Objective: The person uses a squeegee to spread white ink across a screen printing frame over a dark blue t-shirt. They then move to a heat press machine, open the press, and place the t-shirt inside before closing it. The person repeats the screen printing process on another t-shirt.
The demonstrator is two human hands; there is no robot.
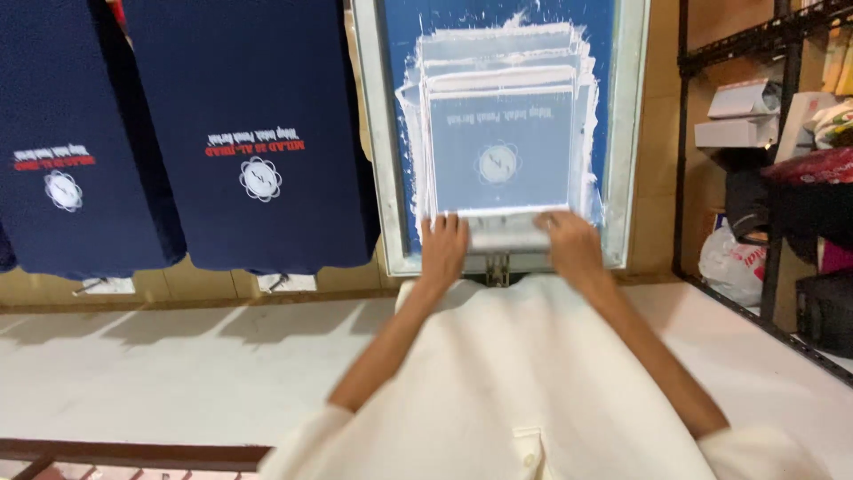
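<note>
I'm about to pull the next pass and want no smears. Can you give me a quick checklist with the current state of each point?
1. Left hand on squeegee: ok.
2. Right hand on squeegee: ok.
3. Squeegee at near edge of screen frame: ok.
4. White ink covering the design area: ok.
5. Frame flat on the garment beneath: cannot tell.
6. Printed navy shirts clear of the frame: ok.

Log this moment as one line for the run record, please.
left hand: on squeegee | right hand: on squeegee | squeegee: near edge of print screen | printed navy shirts: left
</note>
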